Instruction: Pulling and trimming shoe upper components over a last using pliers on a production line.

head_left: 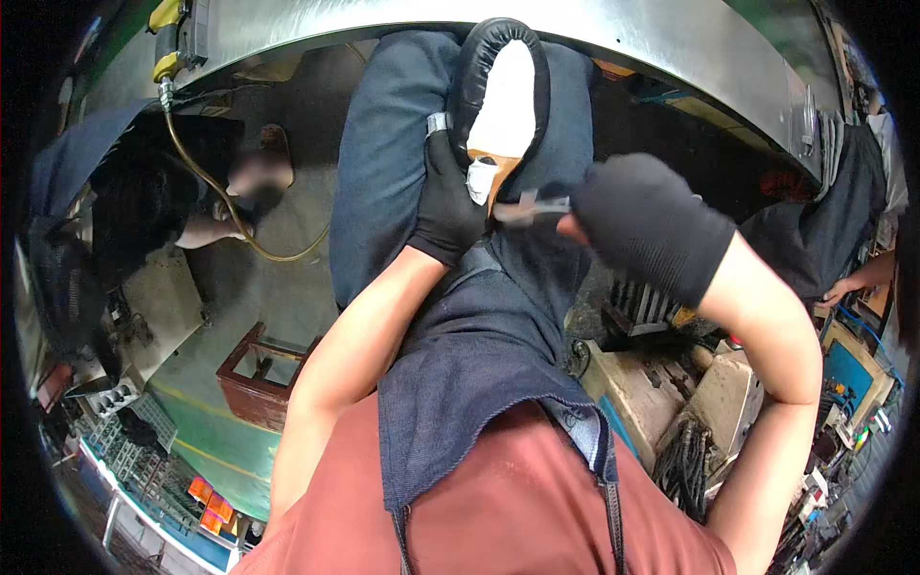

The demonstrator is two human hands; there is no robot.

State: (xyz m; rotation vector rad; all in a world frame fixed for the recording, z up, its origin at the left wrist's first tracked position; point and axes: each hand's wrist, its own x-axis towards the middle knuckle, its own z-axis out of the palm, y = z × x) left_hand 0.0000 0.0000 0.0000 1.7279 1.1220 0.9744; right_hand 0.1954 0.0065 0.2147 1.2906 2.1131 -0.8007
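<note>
Sole up across my thighs lies a black shoe upper [467, 91], its edge gathered over a white insole [506, 86] with a tan heel end [505, 171]. A small white piece [481, 180] sits by the heel. My left hand [448, 201], black-gloved with a pale wrap on one fingertip, grips the shoe's left side near the heel. To the right of the heel, my right hand [652, 220], also in a black glove, is closed around a metal hand tool [532, 207]. Motion blurs the tool's head beside the heel, so its exact kind and any contact are unclear.
A metal bench [613, 38] curves across the far side. From a yellow-and-black air tool [167, 43] a hose [206, 182] hangs down at left. A brown wooden stool [254, 388] stands left, machinery [661, 393] right. Other people are at both sides.
</note>
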